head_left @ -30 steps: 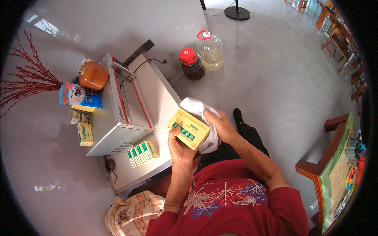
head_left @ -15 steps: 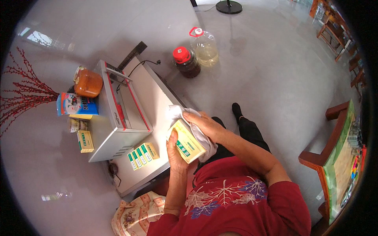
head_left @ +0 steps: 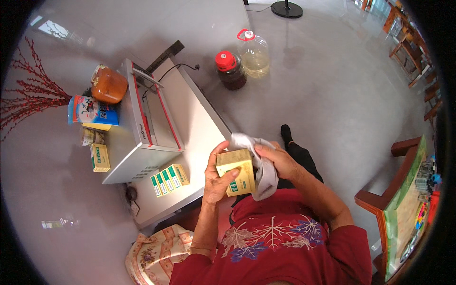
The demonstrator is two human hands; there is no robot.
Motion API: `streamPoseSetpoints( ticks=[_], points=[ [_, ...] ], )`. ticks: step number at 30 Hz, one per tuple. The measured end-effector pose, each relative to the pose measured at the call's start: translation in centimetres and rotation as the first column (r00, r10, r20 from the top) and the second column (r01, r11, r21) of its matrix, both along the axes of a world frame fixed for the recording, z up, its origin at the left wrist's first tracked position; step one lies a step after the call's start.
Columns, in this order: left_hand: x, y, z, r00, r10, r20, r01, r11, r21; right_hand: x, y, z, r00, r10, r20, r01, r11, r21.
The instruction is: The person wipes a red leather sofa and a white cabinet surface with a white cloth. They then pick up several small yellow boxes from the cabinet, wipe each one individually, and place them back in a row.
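My left hand (head_left: 216, 183) is closed around a yellow cardboard box (head_left: 243, 164) with a green label, its thumb across the front face. In my right hand (head_left: 281, 161) is a pale grey cloth (head_left: 266, 183), bunched up beside the box's right side. Box and cloth are both held in the air in front of my red shirt, past the edge of the white cabinet (head_left: 197, 128). A row of several similar yellow boxes (head_left: 170, 180) with green ends lies on the cabinet top, left of my left hand.
A silver appliance (head_left: 135, 164) with red trim stands on the cabinet, bearing an orange jar (head_left: 108, 85), a blue packet (head_left: 95, 111) and another yellow box (head_left: 100, 157). Two big bottles, a dark red-capped jar (head_left: 231, 71) and a clear jug (head_left: 255, 54), are on the floor. Rightward is a wooden-framed table (head_left: 394, 204).
The box has been turned in my left hand, so another side faces up. My right hand and the cloth have shifted right and down, off the box's top edge.
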State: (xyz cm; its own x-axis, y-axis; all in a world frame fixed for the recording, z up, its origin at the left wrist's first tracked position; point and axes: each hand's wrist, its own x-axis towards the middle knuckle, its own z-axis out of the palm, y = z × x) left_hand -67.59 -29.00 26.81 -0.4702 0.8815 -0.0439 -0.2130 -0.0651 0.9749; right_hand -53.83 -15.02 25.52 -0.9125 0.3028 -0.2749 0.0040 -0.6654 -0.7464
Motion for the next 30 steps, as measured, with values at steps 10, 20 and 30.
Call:
streamPoseSetpoints(
  ticks=[10,20,30],
  points=[
    [0.5,-1.2,0.5,0.917,-0.106,-0.384,0.084,0.994,-0.076,-1.4,-1.1,4.8,0.973,0.192,-0.126,0.138,-0.052,0.989],
    [0.7,-0.8,0.6,0.985,0.077,-0.154,-0.067,0.995,0.072,-3.4,0.1,0.3,1.000,0.019,-0.018,-0.012,0.945,0.327],
    [-1.9,-2.1,-5.0,0.877,0.475,-0.069,-0.480,0.867,-0.131,-1.8,-4.2,-5.5,0.972,0.138,0.192,-0.228,0.761,0.607]
  ],
)
